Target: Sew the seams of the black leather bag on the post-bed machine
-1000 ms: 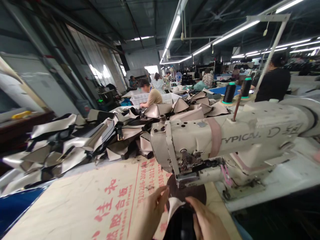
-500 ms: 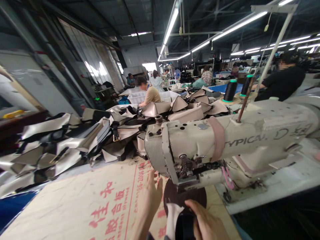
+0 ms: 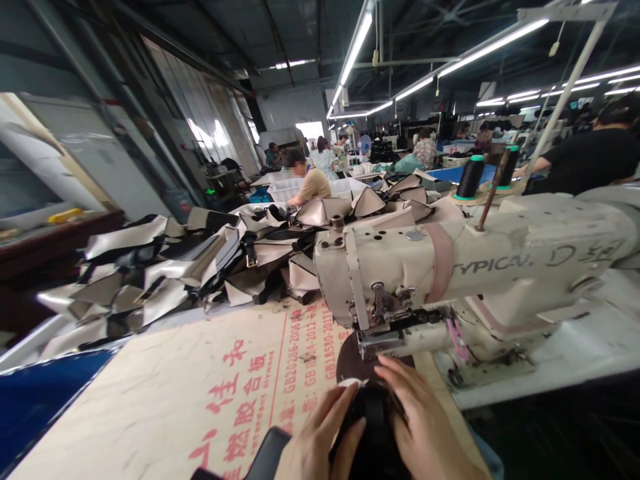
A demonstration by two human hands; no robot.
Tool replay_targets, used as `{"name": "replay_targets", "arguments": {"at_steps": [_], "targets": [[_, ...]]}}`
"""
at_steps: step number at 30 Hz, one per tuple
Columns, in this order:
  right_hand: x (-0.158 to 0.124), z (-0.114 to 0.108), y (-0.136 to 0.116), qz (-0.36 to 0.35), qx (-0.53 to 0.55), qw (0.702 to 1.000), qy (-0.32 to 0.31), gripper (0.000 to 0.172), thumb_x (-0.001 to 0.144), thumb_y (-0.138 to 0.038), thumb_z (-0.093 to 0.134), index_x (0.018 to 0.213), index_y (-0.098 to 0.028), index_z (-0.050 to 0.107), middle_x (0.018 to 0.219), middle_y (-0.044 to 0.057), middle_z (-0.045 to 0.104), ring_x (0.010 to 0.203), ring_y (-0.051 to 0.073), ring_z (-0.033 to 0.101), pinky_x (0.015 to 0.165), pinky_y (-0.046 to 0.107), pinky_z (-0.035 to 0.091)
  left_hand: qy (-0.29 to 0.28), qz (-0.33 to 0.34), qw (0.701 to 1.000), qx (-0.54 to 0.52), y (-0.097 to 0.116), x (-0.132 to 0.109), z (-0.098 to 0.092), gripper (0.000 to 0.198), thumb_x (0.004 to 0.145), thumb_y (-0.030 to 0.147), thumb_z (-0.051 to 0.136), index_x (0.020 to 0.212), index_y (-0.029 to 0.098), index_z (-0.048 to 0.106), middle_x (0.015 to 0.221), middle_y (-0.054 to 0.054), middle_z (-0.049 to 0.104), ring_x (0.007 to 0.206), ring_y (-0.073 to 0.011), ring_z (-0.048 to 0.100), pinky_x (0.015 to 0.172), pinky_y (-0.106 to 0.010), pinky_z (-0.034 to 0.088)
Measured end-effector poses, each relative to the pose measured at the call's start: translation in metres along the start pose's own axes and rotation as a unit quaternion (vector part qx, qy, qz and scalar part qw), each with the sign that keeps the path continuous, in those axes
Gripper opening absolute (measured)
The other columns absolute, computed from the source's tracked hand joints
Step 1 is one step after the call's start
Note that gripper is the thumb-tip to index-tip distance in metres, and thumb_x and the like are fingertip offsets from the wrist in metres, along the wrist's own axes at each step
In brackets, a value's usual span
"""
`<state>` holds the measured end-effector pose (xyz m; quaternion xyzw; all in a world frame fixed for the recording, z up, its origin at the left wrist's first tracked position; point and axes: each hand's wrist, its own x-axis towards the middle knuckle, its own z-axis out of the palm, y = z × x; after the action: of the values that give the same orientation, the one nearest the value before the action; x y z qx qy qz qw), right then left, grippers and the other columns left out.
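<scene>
A left hand (image 3: 317, 437) and a right hand (image 3: 425, 427) were closed on a black, smooth, leather-like piece (image 3: 376, 427) at the bottom centre of the frame.
The piece's lower end was cut off, the right thumb was hard to make out, and only a sliver of pale material (image 3: 351, 383) showed by the left fingertips. Just beyond, a dark brown round plate (image 3: 353, 360) lay partly hidden beneath a cream metal sewing machine (image 3: 395, 257). Pale plywood with red print (image 3: 165, 387) spread across the lower left; a heap of beige-and-black pieces (image 3: 187, 263) filled the middle left. Black thread cones (image 3: 470, 178) stood at upper right, near a black-shirted person (image 3: 590, 160), under white tube lights (image 3: 495, 47).
</scene>
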<state>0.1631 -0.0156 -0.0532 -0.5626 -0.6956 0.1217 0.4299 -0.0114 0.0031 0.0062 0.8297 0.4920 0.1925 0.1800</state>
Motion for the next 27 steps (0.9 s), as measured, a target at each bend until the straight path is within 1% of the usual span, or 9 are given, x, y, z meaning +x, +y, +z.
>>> {"name": "replay_targets", "arguments": {"at_steps": [4, 7, 10, 13, 15, 19, 21, 23, 27], "targets": [[-0.007, -0.002, -0.002, 0.027, 0.046, 0.998, 0.039, 0.027, 0.087, -0.02, 0.045, 0.111, -0.018, 0.057, 0.11, 0.01, 0.058, 0.103, 0.02, 0.054, 0.09, 0.034, 0.048, -0.012, -0.038, 0.997, -0.059, 0.001, 0.006, -0.004, 0.033, 0.09, 0.032, 0.038, 0.115, 0.029, 0.058, 0.115, 0.001, 0.061, 0.104, -0.0122, 0.058, 0.088, -0.016, 0.045], [-0.003, -0.004, -0.005, 0.014, 0.103, 0.994, 0.036, 0.028, 0.091, -0.018, 0.04, 0.112, -0.019, 0.057, 0.109, 0.008, 0.059, 0.102, 0.017, 0.055, 0.09, 0.031, 0.047, -0.031, -0.064, 0.992, -0.102, 0.004, 0.013, -0.007, 0.034, 0.089, 0.039, 0.04, 0.113, 0.027, 0.06, 0.115, 0.0, 0.06, 0.106, -0.014, 0.056, 0.09, -0.02, 0.045], [0.01, -0.01, -0.005, 0.006, 0.149, 0.989, -0.005, 0.027, 0.092, -0.019, 0.039, 0.111, -0.019, 0.059, 0.106, 0.007, 0.061, 0.099, 0.016, 0.057, 0.089, 0.029, 0.047, -0.036, -0.075, 0.99, -0.114, 0.004, 0.024, -0.004, 0.035, 0.082, 0.044, 0.051, 0.109, 0.024, 0.062, 0.108, -0.002, 0.062, 0.1, -0.0165, 0.058, 0.085, -0.023, 0.046], [0.022, -0.015, -0.001, 0.006, 0.167, 0.984, -0.056, 0.023, 0.091, -0.022, 0.042, 0.101, -0.019, 0.063, 0.096, 0.004, 0.064, 0.091, 0.014, 0.059, 0.082, 0.026, 0.047, -0.034, -0.07, 0.99, -0.12, -0.002, 0.033, 0.005, 0.027, 0.077, 0.04, 0.058, 0.097, 0.024, 0.067, 0.094, -0.001, 0.065, 0.088, -0.0161, 0.061, 0.079, -0.024, 0.047], [0.028, -0.017, 0.002, 0.013, 0.16, 0.984, -0.08, 0.022, 0.091, -0.024, 0.044, 0.096, -0.018, 0.065, 0.089, 0.003, 0.065, 0.083, 0.014, 0.06, 0.076, 0.024, 0.047, -0.032, -0.068, 0.991, -0.115, -0.006, 0.036, 0.011, 0.02, 0.076, 0.038, 0.059, 0.085, 0.023, 0.069, 0.086, 0.0, 0.065, 0.081, -0.0157, 0.061, 0.074, -0.024, 0.047], [0.038, -0.016, 0.004, 0.028, 0.149, 0.983, -0.107, 0.015, 0.086, -0.028, 0.055, 0.088, -0.018, 0.066, 0.081, 0.001, 0.064, 0.078, 0.013, 0.059, 0.071, 0.023, 0.044, -0.035, -0.065, 0.993, -0.088, -0.011, 0.038, 0.016, 0.021, 0.078, 0.034, 0.057, 0.068, 0.02, 0.068, 0.077, 0.001, 0.065, 0.07, -0.0142, 0.061, 0.065, -0.023, 0.046], [0.041, -0.015, 0.003, 0.025, 0.154, 0.981, -0.119, 0.008, 0.081, -0.025, 0.062, 0.085, -0.018, 0.065, 0.08, 0.0, 0.063, 0.079, 0.013, 0.058, 0.072, 0.022, 0.043, -0.04, -0.058, 0.993, -0.095, -0.012, 0.038, 0.016, 0.018, 0.079, 0.031, 0.055, 0.073, 0.021, 0.069, 0.08, 0.001, 0.066, 0.073, -0.014, 0.061, 0.068, -0.022, 0.046], [0.044, -0.016, 0.002, 0.012, 0.153, 0.98, -0.129, 0.005, 0.079, -0.021, 0.063, 0.083, -0.018, 0.064, 0.081, -0.001, 0.063, 0.08, 0.012, 0.057, 0.072, 0.022, 0.041, -0.037, -0.064, 0.991, -0.109, -0.015, 0.037, 0.014, 0.015, 0.077, 0.029, 0.058, 0.086, 0.023, 0.069, 0.088, 0.002, 0.068, 0.08, -0.0151, 0.062, 0.075, -0.023, 0.047], [0.045, -0.016, 0.002, -0.015, 0.126, 0.981, -0.144, 0.009, 0.082, -0.026, 0.061, 0.081, -0.018, 0.062, 0.078, 0.0, 0.062, 0.077, 0.013, 0.057, 0.069, 0.023, 0.04, -0.057, -0.082, 0.984, -0.147, -0.02, 0.031, 0.005, 0.024, 0.072, 0.029, 0.062, 0.096, 0.024, 0.064, 0.092, 0.002, 0.069, 0.086, -0.0162, 0.062, 0.08, -0.024, 0.048]]}}
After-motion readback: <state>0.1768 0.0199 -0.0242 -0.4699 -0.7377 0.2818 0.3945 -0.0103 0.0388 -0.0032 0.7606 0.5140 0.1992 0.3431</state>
